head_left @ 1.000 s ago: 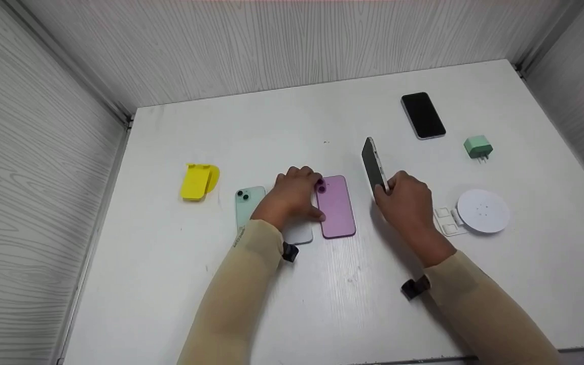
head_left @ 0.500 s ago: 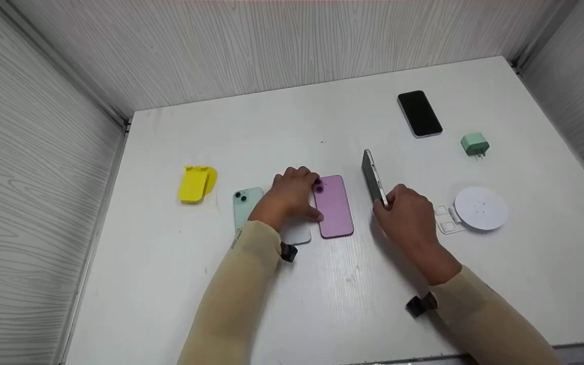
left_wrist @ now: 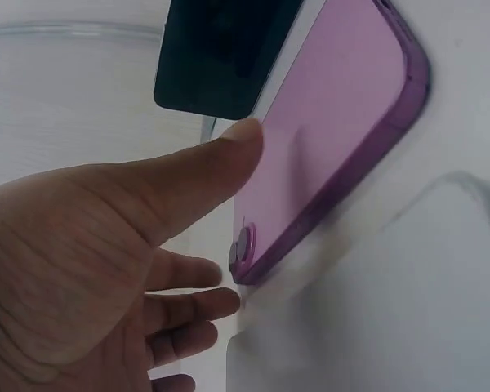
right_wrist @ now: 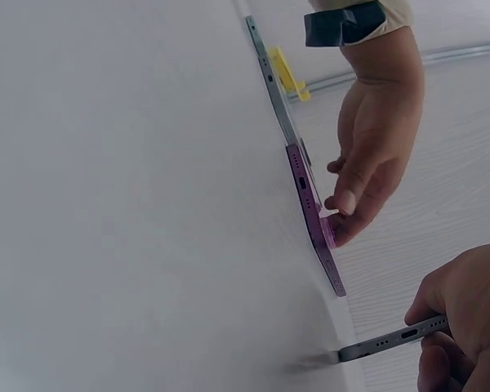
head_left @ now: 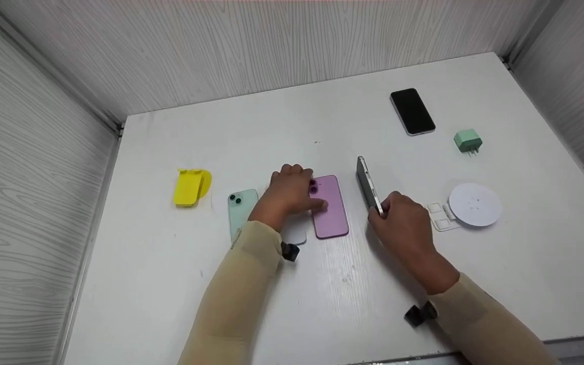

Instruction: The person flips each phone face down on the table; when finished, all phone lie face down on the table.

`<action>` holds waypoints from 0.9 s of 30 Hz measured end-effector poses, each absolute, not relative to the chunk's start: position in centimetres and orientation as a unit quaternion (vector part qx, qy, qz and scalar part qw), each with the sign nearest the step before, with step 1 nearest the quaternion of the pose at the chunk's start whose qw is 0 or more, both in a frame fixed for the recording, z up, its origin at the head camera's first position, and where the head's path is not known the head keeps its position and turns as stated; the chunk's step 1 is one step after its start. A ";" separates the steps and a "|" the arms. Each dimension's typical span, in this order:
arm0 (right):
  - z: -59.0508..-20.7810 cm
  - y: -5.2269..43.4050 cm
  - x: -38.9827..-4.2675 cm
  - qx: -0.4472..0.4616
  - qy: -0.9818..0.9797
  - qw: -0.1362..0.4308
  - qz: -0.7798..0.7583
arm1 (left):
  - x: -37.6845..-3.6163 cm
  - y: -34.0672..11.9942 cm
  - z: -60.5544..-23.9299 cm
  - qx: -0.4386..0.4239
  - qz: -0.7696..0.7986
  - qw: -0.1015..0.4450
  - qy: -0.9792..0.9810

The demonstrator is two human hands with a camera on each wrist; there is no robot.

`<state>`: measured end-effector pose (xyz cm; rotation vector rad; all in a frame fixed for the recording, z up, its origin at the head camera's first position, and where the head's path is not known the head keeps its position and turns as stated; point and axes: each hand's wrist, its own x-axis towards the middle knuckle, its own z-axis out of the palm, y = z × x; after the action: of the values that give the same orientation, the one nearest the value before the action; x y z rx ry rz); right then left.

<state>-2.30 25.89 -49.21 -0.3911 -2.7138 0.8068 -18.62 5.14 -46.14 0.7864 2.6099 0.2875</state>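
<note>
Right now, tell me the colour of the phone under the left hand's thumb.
Purple; the phone shows best in the head view.

1. The right hand point(head_left: 402, 223) has drawn back toward the tabletop's point(head_left: 353, 284) near edge, taking the dark phone point(head_left: 368, 185) it pinches along with it.
2. That dark phone has tipped lower: its top end has come down toward the tabletop, though it remains raised on one long edge.
3. It now stands closer to the purple phone point(head_left: 328, 207).
</note>
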 end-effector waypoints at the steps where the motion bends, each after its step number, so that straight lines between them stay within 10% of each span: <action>1: -49.2 25.9 -2.3 -0.134 -0.940 0.143 0.278 | -18.6 5.5 -46.1 0.280 0.120 0.191 0.933; 27: -49.5 25.7 -2.4 -0.123 -0.943 0.126 0.281 | -18.1 11.8 -46.0 0.295 0.363 0.201 0.860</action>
<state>-2.37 25.75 -49.46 -0.3586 -2.7469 0.8186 -18.08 11.80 -46.01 0.8242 2.4032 1.0150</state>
